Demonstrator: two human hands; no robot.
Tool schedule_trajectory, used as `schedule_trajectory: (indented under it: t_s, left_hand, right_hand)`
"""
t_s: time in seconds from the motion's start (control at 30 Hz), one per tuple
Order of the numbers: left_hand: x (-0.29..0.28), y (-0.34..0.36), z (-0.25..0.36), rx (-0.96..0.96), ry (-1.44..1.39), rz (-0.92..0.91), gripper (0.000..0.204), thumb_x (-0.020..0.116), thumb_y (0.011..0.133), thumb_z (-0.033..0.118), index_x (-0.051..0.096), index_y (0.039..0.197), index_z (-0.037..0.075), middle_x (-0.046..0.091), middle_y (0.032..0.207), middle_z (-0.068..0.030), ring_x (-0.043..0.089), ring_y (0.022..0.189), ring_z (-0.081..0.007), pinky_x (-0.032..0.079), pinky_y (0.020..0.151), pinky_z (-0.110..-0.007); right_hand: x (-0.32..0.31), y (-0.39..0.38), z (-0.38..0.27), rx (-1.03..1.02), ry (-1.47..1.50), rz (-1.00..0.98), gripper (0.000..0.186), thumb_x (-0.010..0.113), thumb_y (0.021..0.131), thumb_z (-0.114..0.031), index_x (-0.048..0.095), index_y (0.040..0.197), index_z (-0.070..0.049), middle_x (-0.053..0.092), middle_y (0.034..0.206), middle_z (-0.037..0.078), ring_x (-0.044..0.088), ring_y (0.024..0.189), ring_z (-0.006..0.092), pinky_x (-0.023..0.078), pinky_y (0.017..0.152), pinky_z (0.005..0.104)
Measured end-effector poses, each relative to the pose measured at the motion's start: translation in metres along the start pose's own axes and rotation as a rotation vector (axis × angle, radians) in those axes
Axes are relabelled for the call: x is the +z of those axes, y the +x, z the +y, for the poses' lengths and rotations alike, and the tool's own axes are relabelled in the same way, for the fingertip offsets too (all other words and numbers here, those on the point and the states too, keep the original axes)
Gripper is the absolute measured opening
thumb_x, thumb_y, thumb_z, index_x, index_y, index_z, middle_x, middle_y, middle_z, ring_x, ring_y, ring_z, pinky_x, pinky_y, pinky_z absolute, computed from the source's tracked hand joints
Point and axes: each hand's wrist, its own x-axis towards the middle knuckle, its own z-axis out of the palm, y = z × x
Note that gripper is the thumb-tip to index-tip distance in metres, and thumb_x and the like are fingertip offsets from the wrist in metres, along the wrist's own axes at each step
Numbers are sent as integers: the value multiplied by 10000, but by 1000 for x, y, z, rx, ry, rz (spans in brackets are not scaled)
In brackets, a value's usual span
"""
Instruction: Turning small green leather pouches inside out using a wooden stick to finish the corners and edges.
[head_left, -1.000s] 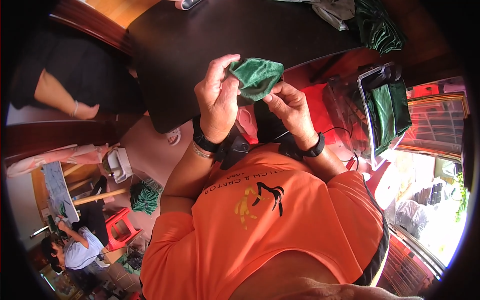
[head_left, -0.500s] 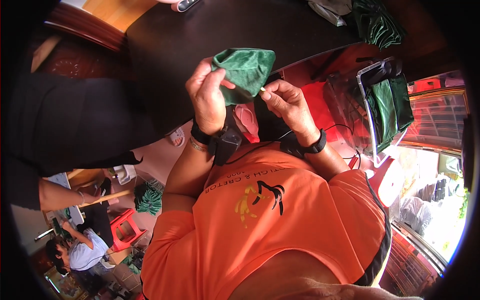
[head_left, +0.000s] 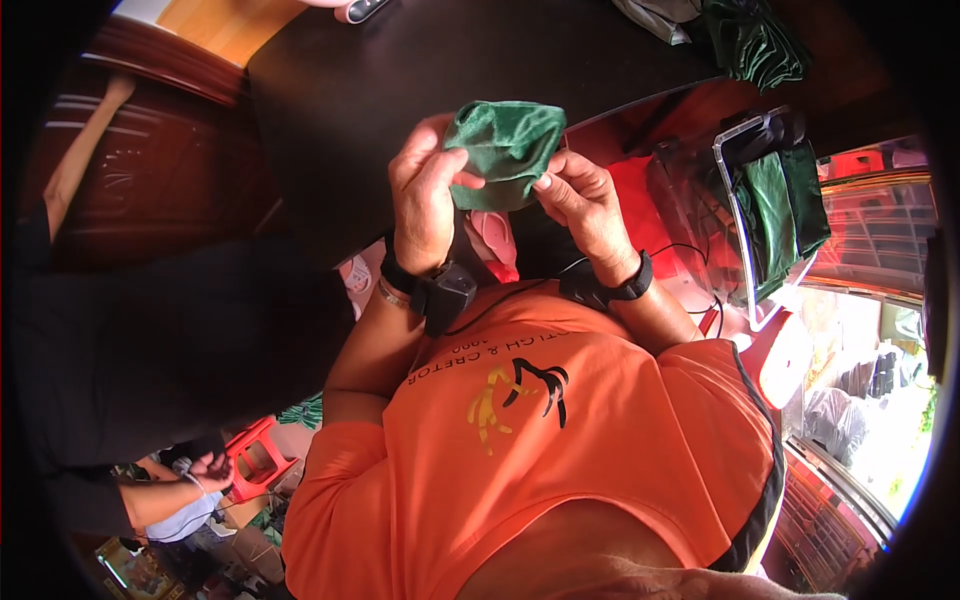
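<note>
A small piece of shiny green velvet-like cloth (head_left: 510, 140), which looks like a pouch, is held up between my two hands over the near edge of the dark table. My left hand (head_left: 425, 190) grips its left side, with the thumb and a finger on the front and the rest behind. At the lower right corner of the cloth, my right hand (head_left: 585, 205) pinches the edge between thumb and forefinger. Whether anything small sits in that pinch is hidden. Black bands circle both wrists.
The dark table (head_left: 400, 80) spreads ahead. Stacked green cloths (head_left: 755, 45) lie at its far right. A clear plastic bin (head_left: 735, 220) with green cloth stands on the right. A person in dark clothes (head_left: 180, 350) stands close on the left, near a red stool (head_left: 262, 460).
The green cloth has moved slightly right and turned in my hands. My right fingers now overlap its corner, and the pale bit seen there is hidden. The person on the left has shifted nearer.
</note>
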Motion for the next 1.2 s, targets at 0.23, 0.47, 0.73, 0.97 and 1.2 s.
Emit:
schedule_trajectory:
  t_s: [0.23, 0.47, 0.73, 0.97, 1.2]
  left_hand:
    - [0, 8, 16, -27, -65, -115, 237, 435, 822, 99, 544, 964, -58, 566, 844, -84, 574, 748, -133, 508, 628, -243]
    - [3, 8, 6, 91, 173, -47, 231, 407, 828, 53, 554, 973, -51, 599, 876, -99, 597, 768, -131, 528, 676, -267]
    - [-4, -3, 0, -76, 43, -110, 261, 413, 736, 30, 571, 909, -84, 628, 825, -123, 626, 706, -183, 552, 635, -291]
    - [-10, 3, 0, 26, 75, -37, 236, 430, 784, 57, 583, 896, -84, 612, 802, -98, 615, 712, -155, 534, 644, -271]
    - [-10, 1, 0, -15, 134, -73, 230, 425, 780, 55, 582, 878, -81, 601, 786, -99, 607, 676, -147, 530, 628, -265]
  right_hand:
    - [4, -2, -2, 42, -114, -26, 108, 580, 903, -130, 590, 901, -23, 610, 822, 3, 576, 751, 70, 476, 666, 203]
    - [-1, -1, 1, 82, -256, 9, 101, 578, 902, -113, 586, 892, -13, 614, 818, 9, 580, 770, 75, 484, 689, 215]
    - [0, 0, 6, 41, 28, -63, 106, 585, 896, -115, 592, 886, -10, 616, 799, 4, 572, 770, 71, 477, 712, 221]
    - [1, 3, 1, 95, -4, -103, 106, 587, 896, -118, 594, 884, -13, 621, 809, 12, 563, 773, 66, 468, 712, 217]
    - [-1, 1, 7, -12, -305, -57, 101, 610, 880, -110, 601, 875, -9, 625, 801, 3, 570, 763, 71, 469, 705, 218]
